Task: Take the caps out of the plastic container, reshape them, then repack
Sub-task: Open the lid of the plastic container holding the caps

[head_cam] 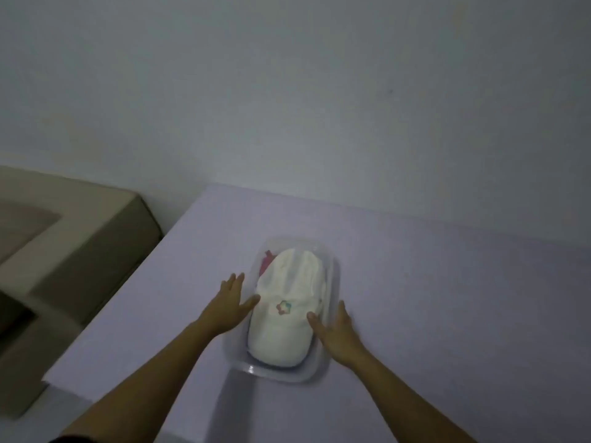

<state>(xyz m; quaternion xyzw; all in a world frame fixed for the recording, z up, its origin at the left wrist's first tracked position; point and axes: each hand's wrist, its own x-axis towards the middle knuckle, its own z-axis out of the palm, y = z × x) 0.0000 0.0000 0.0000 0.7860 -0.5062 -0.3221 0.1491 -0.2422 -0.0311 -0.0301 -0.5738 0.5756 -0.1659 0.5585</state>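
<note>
On the pale purple table [447,298] sits our clear plastic container [332,266] with a white cap [287,302] inside. Our left hand [228,306] and right hand [335,334] are spread open at its sides, holding nothing.

Pale table [447,298], beige sofa [80,238], bare wall [287,91].

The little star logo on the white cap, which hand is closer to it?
Left, narrowly. The left hand rests at the container's left side, thumb pointing toward the logo. The right hand sits lower right of it.
</note>
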